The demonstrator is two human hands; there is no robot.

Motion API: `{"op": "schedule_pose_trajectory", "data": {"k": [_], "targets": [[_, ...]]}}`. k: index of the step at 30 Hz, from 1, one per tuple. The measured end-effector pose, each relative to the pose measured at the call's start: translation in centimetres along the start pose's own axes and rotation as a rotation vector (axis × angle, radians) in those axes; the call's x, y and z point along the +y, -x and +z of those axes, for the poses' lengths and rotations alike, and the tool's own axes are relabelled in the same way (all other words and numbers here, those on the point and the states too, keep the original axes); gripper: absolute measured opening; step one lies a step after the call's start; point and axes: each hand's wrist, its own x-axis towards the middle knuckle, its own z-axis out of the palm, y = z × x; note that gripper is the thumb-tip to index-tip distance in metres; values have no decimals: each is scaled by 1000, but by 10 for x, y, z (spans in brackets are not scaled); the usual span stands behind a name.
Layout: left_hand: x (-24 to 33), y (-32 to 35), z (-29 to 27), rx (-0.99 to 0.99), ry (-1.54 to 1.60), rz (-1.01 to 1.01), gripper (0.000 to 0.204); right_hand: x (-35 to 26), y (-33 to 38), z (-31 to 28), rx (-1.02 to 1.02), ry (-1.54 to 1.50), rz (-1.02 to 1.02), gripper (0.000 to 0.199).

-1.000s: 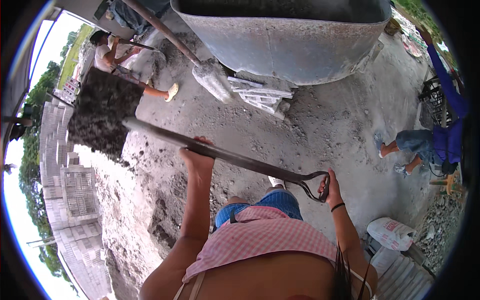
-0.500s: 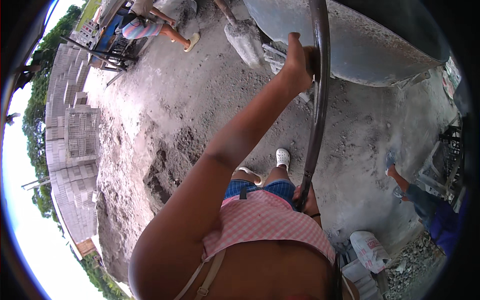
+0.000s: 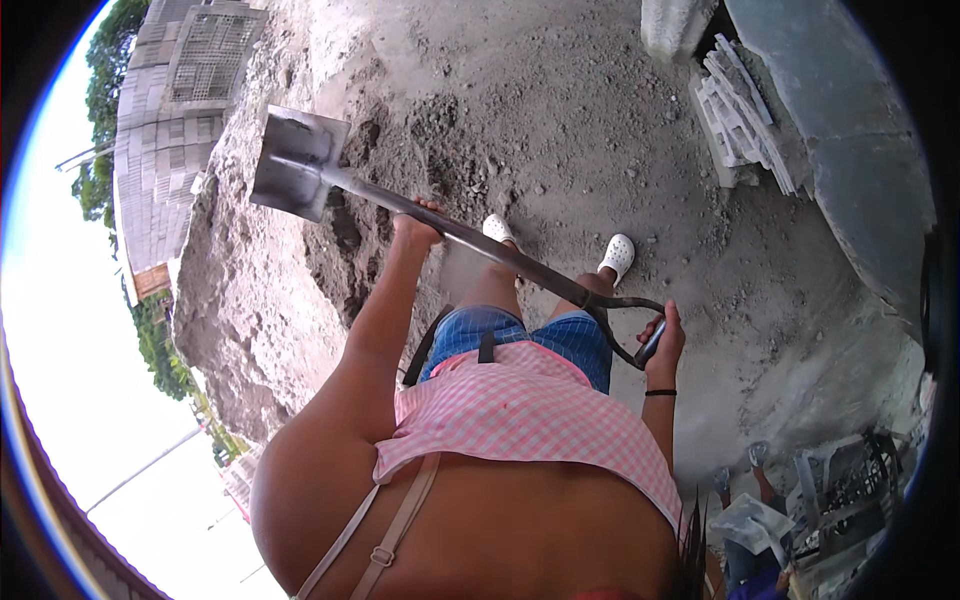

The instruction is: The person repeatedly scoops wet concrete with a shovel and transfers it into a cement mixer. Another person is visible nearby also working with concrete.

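A metal shovel point(image 3: 500, 258) lies slantwise across in front of me, held in both hands. Its square blade point(image 3: 297, 163) is at the left, over the edge of a sand pile, with no load to be seen on it. My left hand point(image 3: 420, 222) is wrapped round the shaft not far from the blade. At the other end, my right hand point(image 3: 664, 336) closes on the grip of the D-shaped handle. The pale sand pile point(image 3: 250, 290) rises to my left, with a dark dug-out hollow at its side.
A big grey metal drum point(image 3: 840, 130) stands at the right, beside a stack of broken grey slabs point(image 3: 745, 120). Walls of grey blocks point(image 3: 165, 150) rise beyond the pile. A co-worker's legs point(image 3: 745, 495) and a metal frame point(image 3: 840, 490) show at the lower right.
The shovel has swung from the drum side round to the left, its blade now over the sand pile. My left arm has come down and left; my body has turned left.
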Motion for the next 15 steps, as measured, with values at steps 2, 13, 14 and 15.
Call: {"op": "schedule_pose_trajectory", "data": {"k": [2, 13, 14, 15], "targets": [[-3, -34, -52, 148, 157, -54, 30, -3, -1, 19, -12, 180, -135, 36], [-165, -138, -72, 117, 493, -869, 33, -56, 100, 83, 538, 669, -610, 36], [-161, -129, -54, 107, 516, -1013, 34, -58, 132, 117, 616, 721, -681, 36], [-150, -124, -35, 128, 517, -1086, 35, -72, 145, 114, 668, 693, -687, 36]]}}
